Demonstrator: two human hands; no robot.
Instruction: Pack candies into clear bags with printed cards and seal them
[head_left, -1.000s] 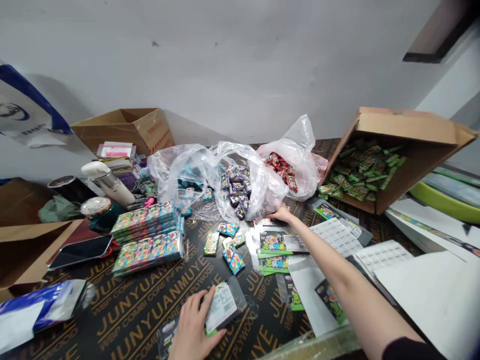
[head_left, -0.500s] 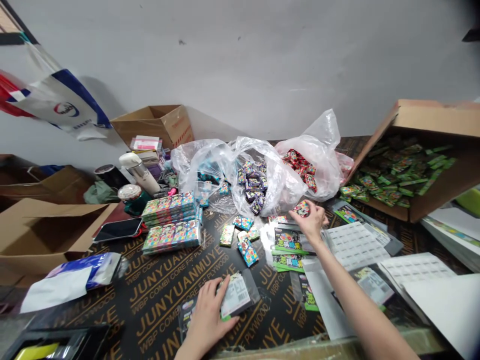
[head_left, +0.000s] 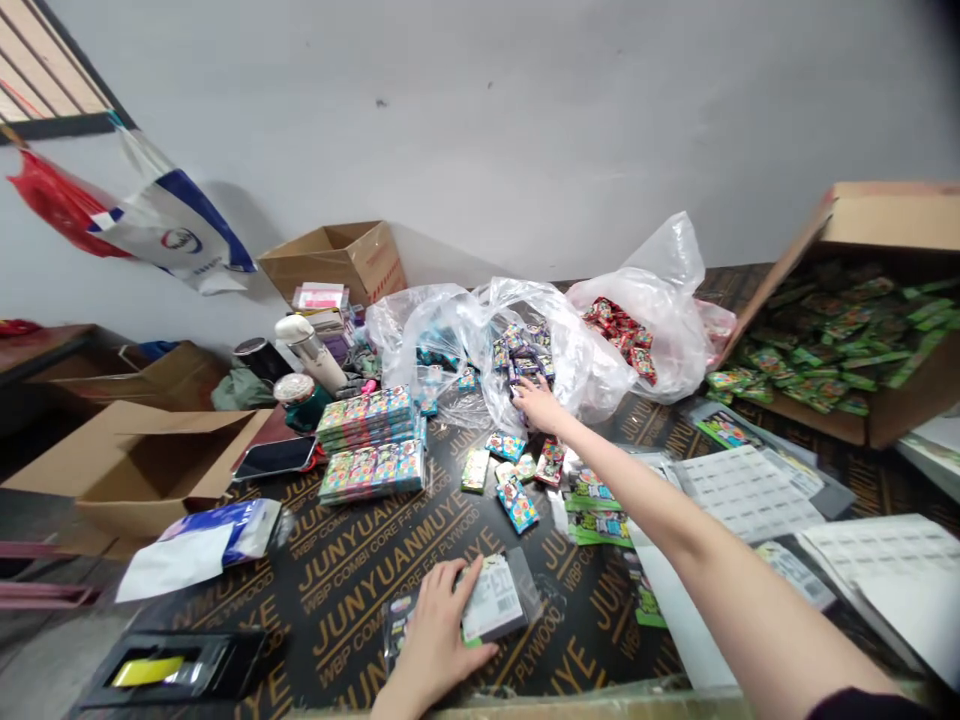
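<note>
My left hand [head_left: 439, 630] lies flat with fingers spread on a printed packaging bag [head_left: 495, 600] with a clear edge and a white label, near the table's front edge. My right hand [head_left: 538, 405] reaches into the mouth of a clear plastic bag [head_left: 501, 300], its fingers touching small purple packets [head_left: 517, 345]. No packet shows lifted in it. Just in front of that hand lie a red packet [head_left: 551, 462], blue packets [head_left: 517, 503] and pale green packets [head_left: 474, 470]. Green printed bags [head_left: 596, 525] are partly hidden under my right forearm.
Stacked packets [head_left: 371, 470] stand left of centre, beside a phone [head_left: 275, 458] and bottles [head_left: 311, 355]. Another clear bag holds red packets [head_left: 621, 335]. A tipped carton [head_left: 877, 215] of green packets stands at right, behind label sheets [head_left: 750, 495]. An open carton [head_left: 165, 470] is at left.
My right hand has moved left from the red packet to the purple ones, and the red packet now lies on the table. My left hand stays on the packaging bag. The view has shifted.
</note>
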